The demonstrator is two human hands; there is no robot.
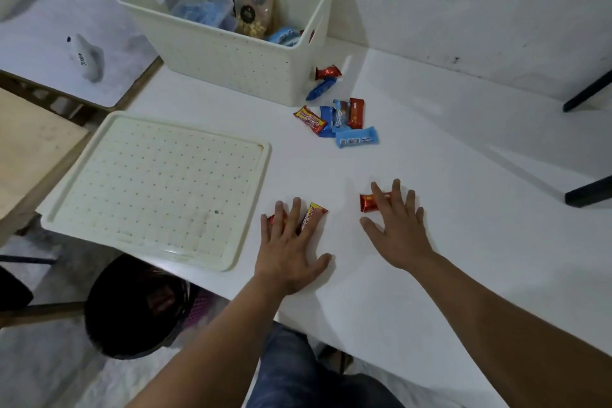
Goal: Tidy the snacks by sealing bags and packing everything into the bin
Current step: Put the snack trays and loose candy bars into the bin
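Head view: the left hand (287,250) lies flat on the white tabletop (447,242), fingers (294,212) spread over two snack bars. A yellow-red bar (313,215) shows between the middle and index fingers, and a red one (272,219) peeks out at the outer fingers. The right hand (399,232) is also flat and spread, its fingertips (377,192) on a red bar (368,203) that sticks out to their left; neither hand seems to pinch anything, though the palms hide the contact. More bars (341,121) lie scattered well ahead, near the bin (231,63), which already holds bagged snacks (255,10). The lid (159,189) lies flat left of the left hand.
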